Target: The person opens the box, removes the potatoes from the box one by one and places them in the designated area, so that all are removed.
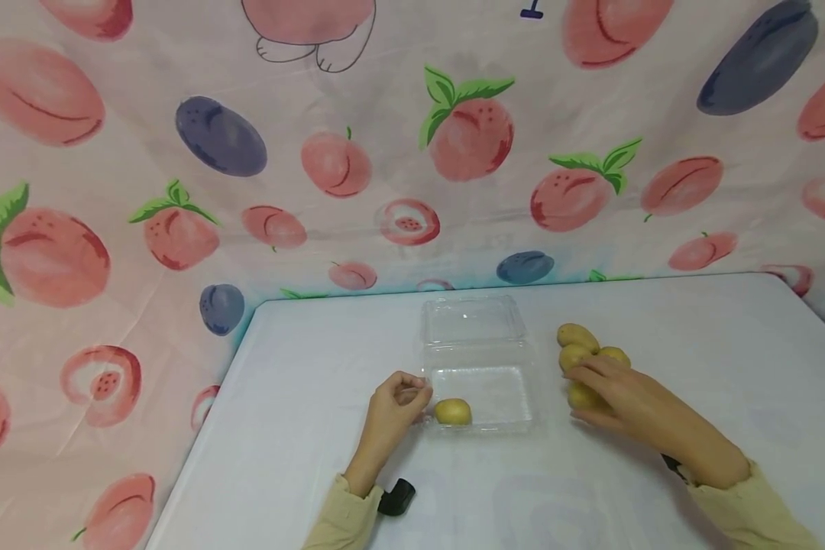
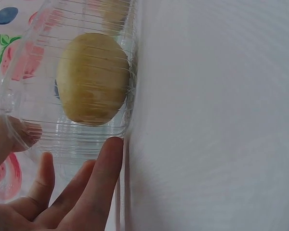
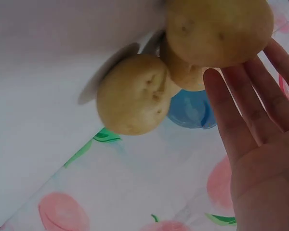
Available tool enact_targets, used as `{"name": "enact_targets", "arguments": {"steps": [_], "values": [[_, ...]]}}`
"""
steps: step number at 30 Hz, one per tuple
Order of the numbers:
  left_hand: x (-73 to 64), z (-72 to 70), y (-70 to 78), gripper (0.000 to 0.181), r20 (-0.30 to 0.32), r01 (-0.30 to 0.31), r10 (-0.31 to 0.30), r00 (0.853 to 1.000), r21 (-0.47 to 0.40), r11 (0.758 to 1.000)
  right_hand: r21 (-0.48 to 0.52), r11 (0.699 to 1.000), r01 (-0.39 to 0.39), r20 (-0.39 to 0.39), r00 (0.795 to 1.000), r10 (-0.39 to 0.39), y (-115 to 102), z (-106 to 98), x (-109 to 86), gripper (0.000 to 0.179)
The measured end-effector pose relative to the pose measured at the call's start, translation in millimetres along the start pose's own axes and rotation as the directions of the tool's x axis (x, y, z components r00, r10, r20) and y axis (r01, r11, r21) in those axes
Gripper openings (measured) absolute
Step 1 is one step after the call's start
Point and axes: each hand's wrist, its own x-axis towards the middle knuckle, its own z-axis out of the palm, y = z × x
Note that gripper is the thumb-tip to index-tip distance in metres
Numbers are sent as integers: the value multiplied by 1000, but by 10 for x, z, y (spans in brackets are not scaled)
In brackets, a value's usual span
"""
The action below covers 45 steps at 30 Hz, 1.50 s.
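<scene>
A clear plastic clamshell box (image 1: 481,428) lies with its lid (image 1: 474,321) folded back, and one potato (image 1: 452,412) sits in its near left corner. My left hand (image 1: 395,401) holds the box's left edge. In the left wrist view, the thumb (image 2: 19,137) is at the rim and the other fingers lie along the outside wall. My right hand (image 1: 632,401) is over a cluster of potatoes (image 1: 577,334) right of the box. Its fingers are extended against the nearest potato (image 3: 219,31), thumb mostly out of the right wrist view. Another potato (image 3: 133,96) lies beside it.
The white table (image 1: 302,367) ends at a back edge against a fruit-printed cloth (image 1: 385,183). Black straps with a dark piece (image 1: 396,498) show at the wrists, near the sleeves (image 1: 344,516).
</scene>
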Motion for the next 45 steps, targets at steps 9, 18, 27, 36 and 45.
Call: {"name": "enact_targets", "arguments": {"steps": [9, 18, 27, 36, 45], "values": [[-25, 7, 60, 20, 0, 3, -3, 1000, 15, 1000, 4, 1000, 25, -19, 1000, -25, -70, -37, 149, 43], [-189, -16, 359, 19, 14, -24, 23, 1000, 15, 1000, 15, 999, 49, -10, 999, -49, -198, -49, 332, 47], [-167, -23, 345, 18, 19, -8, 8, 1000, 18, 1000, 1, 993, 115, -35, 993, -115, -322, -29, 544, 46], [-173, -21, 361, 18, 19, -10, 9, 1000, 26, 1000, 11, 994, 113, -3, 994, -113, -415, 33, 685, 40], [-172, -15, 351, 17, 8, -6, 6, 1000, 29, 1000, 7, 995, 103, 48, 994, -103, -528, 116, 788, 41]]}}
